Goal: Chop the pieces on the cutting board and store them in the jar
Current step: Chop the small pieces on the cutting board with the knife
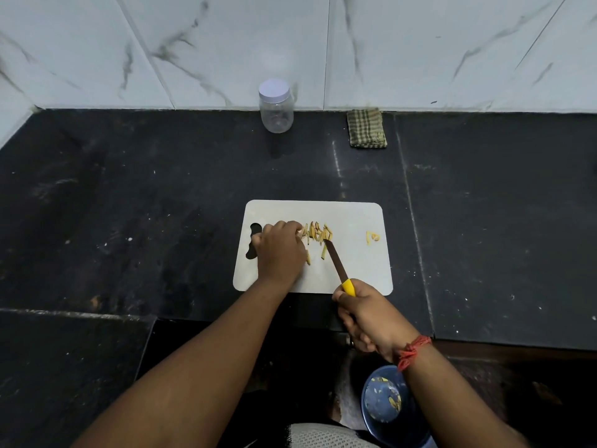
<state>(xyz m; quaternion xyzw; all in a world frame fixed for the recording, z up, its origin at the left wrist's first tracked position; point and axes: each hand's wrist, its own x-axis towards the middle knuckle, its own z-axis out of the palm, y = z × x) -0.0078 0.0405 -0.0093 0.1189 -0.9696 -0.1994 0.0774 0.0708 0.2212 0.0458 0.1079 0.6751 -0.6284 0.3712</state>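
While the left hand (pixel 280 250) rests knuckles-up on the white cutting board (pixel 355 270), its fingers are curled down onto the left end of a row of yellowish pieces (pixel 318 234), pinning them. Right hand (pixel 365 315) grips the yellow handle of a knife (pixel 337 265); dark blade angled up-left, tip touching the right end of the row. Two strips lie just below the row; one small scrap (pixel 372 237) sits apart near the board's right edge. Jar (pixel 276 106) (clear, pale lid on) stands upright at the back of the black counter (pixel 129 195) against the marble wall, well apart from the board. Folded checked cloth (pixel 367 128) lies to its right. Blue bowl (pixel 384 399) with scraps shows below the counter edge, under the right wrist
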